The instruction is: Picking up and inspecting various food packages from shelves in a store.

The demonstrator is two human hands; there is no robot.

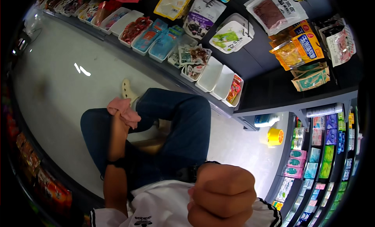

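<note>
My left hand [118, 124] rests over one knee with a pink cloth [124, 112] in its grip. A dark band circles that wrist. Close below the camera, my right hand [222, 194] is raised in front of the white shirt, its fingers curled into a fist. A bit of pink shows at the fist's left edge; whether it holds something cannot be told. Ahead, a row of white plastic bins [210, 74] lines the shelf edge, some bare inside, others with packaged snacks. Bags hang on hooks above, among them a purple and white dried-fruit bag [202, 17].
A yellow round container [275, 136] and a white and blue bottle [266, 120] stand on the floor at the right. Beyond are shelves of tissue packs [294, 162]. Another shelf with orange-red packages [48, 186] curves along the left. A cream clog [128, 90] is on the floor.
</note>
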